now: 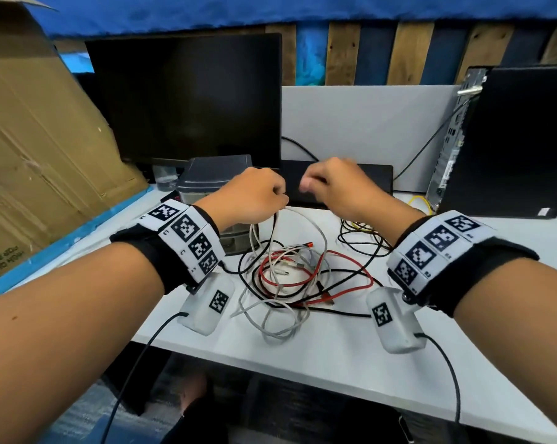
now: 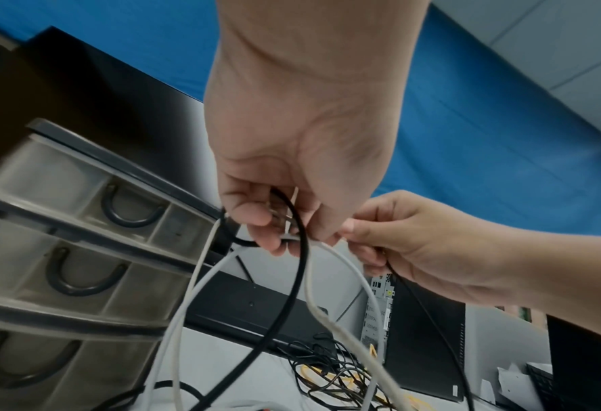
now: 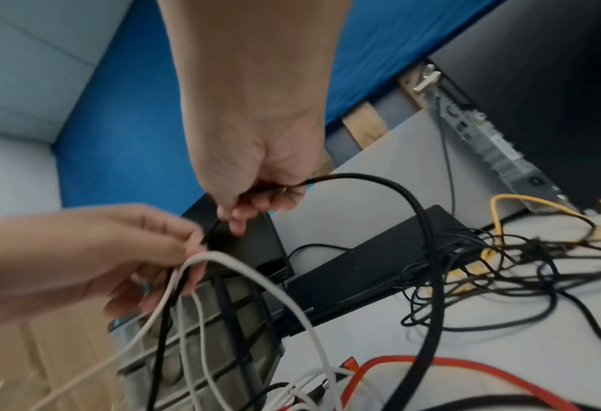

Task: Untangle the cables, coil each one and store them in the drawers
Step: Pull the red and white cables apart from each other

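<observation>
Two hands [image 1: 254,195] at work; three translucent grey plastic drawers [image 2: 81,194] with dark U-shaped handles; one black flat-screen monitor [image 1: 187,100]; one black computer tower [image 1: 520,139]; one red cable [image 1: 360,270].

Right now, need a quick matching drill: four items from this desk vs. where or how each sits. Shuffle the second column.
Items:
1. red cable
2. yellow cable
3. drawer unit
4. left hand

States:
A. beside the computer tower
B. raised, gripping white and black cables
C. looped in the tangle on the desk
D. in front of the monitor, drawers closed

Pairs: 1-C, 2-A, 3-D, 4-B
</observation>
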{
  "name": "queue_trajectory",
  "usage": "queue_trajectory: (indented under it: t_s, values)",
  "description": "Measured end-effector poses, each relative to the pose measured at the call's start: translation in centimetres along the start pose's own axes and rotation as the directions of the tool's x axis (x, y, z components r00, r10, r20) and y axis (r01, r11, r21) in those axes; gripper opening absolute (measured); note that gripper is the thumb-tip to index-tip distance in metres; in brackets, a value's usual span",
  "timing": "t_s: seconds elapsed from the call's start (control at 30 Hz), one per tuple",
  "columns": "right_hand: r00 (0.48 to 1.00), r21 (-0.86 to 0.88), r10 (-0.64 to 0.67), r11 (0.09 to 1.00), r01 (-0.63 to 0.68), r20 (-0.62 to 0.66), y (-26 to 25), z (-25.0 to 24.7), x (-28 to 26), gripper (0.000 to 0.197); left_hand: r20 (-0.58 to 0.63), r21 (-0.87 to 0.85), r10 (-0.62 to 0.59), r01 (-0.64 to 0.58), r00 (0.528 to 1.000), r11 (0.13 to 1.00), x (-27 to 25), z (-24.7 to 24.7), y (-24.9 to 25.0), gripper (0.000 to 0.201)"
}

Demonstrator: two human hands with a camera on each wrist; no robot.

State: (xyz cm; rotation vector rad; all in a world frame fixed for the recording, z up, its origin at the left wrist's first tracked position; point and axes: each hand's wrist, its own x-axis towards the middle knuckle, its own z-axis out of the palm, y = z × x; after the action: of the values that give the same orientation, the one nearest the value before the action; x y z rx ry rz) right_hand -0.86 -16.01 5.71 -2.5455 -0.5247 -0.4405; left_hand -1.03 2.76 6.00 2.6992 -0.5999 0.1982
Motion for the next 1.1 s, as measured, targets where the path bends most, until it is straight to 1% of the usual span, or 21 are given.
queue_trajectory:
  t_s: [0.03,0.1,0.17,0.2,0.23,0.27,0.33,0.37,0.4,0.43,0.5,0.57,0.6,0.67,0.73,0.83,0.93,0.97,1.0,1.03,1.1]
  values:
    - [0.993,0.059,0.064,0.997,-0.058,-0.099,0.4,-0.3,0.2,0.021,0.011,-0.031,-0.016,0.016,1.000,0.999,-0.1,-0.1,-0.1,0.028]
    - [0.935,0.183,0.198,0.972,-0.148,-0.294,1.2,-0.8,0.3,0.024,0.019,-0.084,-0.039,0.040,0.999,0.996,-0.3,-0.2,0.0,0.027]
    - [0.878,0.229,0.264,0.956,-0.184,-0.400,1.1,-0.5,0.1,0.024,-0.007,-0.096,-0.030,0.029,1.000,0.995,-0.3,-0.5,0.7,0.025]
    - [0.868,0.211,0.256,0.961,-0.180,-0.425,0.9,-0.2,0.1,0.022,-0.021,-0.106,-0.020,0.018,1.000,0.994,-0.1,-0.7,1.1,0.025]
    - [0.880,0.175,0.222,0.971,-0.161,-0.419,0.7,0.2,0.1,0.020,-0.032,-0.114,-0.010,0.006,0.999,0.993,-0.1,-0.7,1.5,0.026]
    - [0.915,0.124,0.176,0.982,-0.139,-0.364,0.3,0.4,0.1,0.020,-0.041,-0.113,-0.001,-0.004,0.999,0.994,0.0,-0.8,1.7,0.027]
    - [0.986,0.030,0.077,0.997,-0.073,-0.147,-0.7,0.9,0.0,0.019,-0.051,-0.109,0.001,-0.007,0.999,0.994,0.0,-0.8,1.8,0.028]
    - [0.999,0.022,0.026,0.999,-0.025,-0.045,-1.0,0.9,-0.1,0.017,-0.050,-0.112,0.000,-0.006,0.999,0.994,0.0,-0.8,1.6,0.028]
    - [1.000,0.032,-0.021,0.999,0.020,0.016,-1.2,0.8,-0.2,0.021,-0.047,-0.117,0.001,-0.006,0.999,0.993,-0.1,-0.8,1.5,0.028]
    - [0.998,0.050,-0.048,0.998,0.046,0.035,-1.3,0.7,-0.3,0.026,-0.045,-0.117,0.002,-0.007,0.999,0.993,-0.3,-0.9,1.2,0.027]
    - [1.000,0.116,-0.021,0.993,0.021,-0.006,-1.1,0.2,-0.4,0.025,-0.045,-0.123,-0.009,0.004,0.999,0.992,-0.5,-1.2,0.8,0.024]
    - [0.995,0.193,0.045,0.981,-0.028,-0.085,-0.7,0.0,-0.2,0.025,-0.008,-0.174,-0.062,0.060,0.998,0.983,-0.6,-1.9,0.4,0.024]
    - [0.990,0.228,0.075,0.973,-0.046,-0.119,-0.5,-0.1,-0.1,0.026,0.039,-0.212,-0.085,0.091,0.996,0.973,-0.7,-2.3,0.2,0.023]
    - [0.974,0.290,0.125,0.955,-0.066,-0.187,-0.6,-0.1,0.1,0.027,0.156,-0.287,-0.085,0.128,0.984,0.949,-0.7,-2.8,-0.2,0.018]
    - [0.954,0.341,0.171,0.937,-0.080,-0.247,-0.8,-0.4,0.3,0.027,0.216,-0.335,-0.061,0.133,0.974,0.933,-0.9,-3.1,-0.5,0.012]
    - [0.893,0.423,0.248,0.903,-0.073,-0.376,-1.2,-1.1,1.0,0.028,0.207,-0.344,-0.042,0.112,0.977,0.932,-1.0,-3.0,-0.9,0.013]
    - [0.774,0.513,0.380,0.854,-0.085,-0.506,-1.0,-2.1,2.0,0.027,0.151,-0.357,-0.011,0.065,0.988,0.932,-1.3,-2.5,-1.3,0.007]
    - [0.736,0.534,0.423,0.840,-0.098,-0.529,-0.7,-2.5,2.1,0.027,0.120,-0.360,0.000,0.044,0.993,0.932,-1.4,-2.4,-1.4,0.010]
    - [0.710,0.547,0.459,0.828,-0.124,-0.534,-0.4,-2.7,2.2,0.027,0.094,-0.370,0.005,0.030,0.996,0.929,-1.5,-2.3,-1.4,0.015]
    - [0.706,0.559,0.484,0.816,-0.150,-0.517,0.0,-2.8,2.2,0.027,0.073,-0.381,0.003,0.026,0.997,0.924,-1.5,-2.3,-1.4,0.019]
    - [0.745,0.564,0.507,0.797,-0.214,-0.434,0.8,-2.6,2.0,0.027,0.052,-0.385,-0.017,0.036,0.998,0.922,-1.5,-2.3,-1.1,0.028]
